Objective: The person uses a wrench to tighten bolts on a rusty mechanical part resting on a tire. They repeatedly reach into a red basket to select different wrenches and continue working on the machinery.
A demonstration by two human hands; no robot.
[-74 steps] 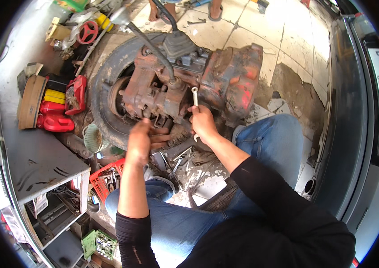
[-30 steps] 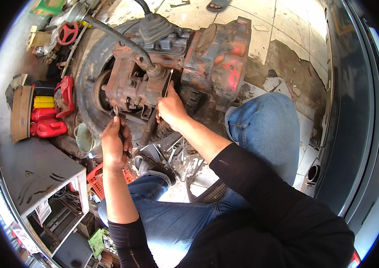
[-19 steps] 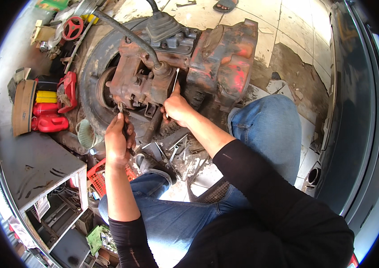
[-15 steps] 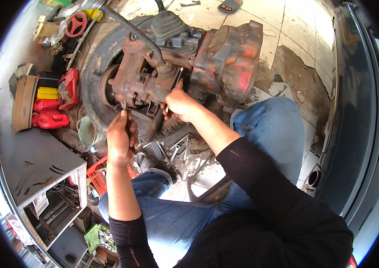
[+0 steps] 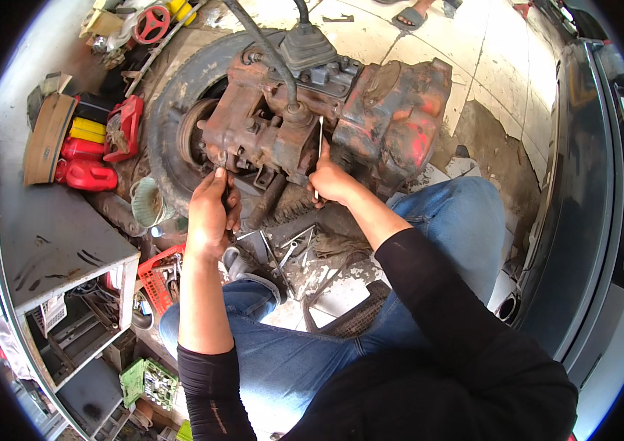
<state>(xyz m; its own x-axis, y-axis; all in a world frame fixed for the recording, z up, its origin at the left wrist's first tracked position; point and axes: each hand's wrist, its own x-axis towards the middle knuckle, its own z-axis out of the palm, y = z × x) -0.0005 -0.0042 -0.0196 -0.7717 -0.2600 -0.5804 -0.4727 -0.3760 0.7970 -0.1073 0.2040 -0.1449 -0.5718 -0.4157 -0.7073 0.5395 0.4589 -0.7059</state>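
The gearbox [image 5: 359, 114] lies partly over a tyre [image 5: 161, 140], probably for steady support. At its near side, the right hand [image 5: 332, 181] grips a wrench [image 5: 320, 136] lengthwise, likely because the gap is narrow; at its near left edge, the left hand [image 5: 210, 212] is closed around a tool [image 5: 221, 160], mostly hidden. The right knee [image 5: 466, 209] limits room beside its right end.

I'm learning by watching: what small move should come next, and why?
I'd probably check the seating of the mostly hidden metal tool in the left hand: its tip is at the rusty, red-brown metal housing, but contact is unclear. The right hand holds the slim silver wrench beside that housing.
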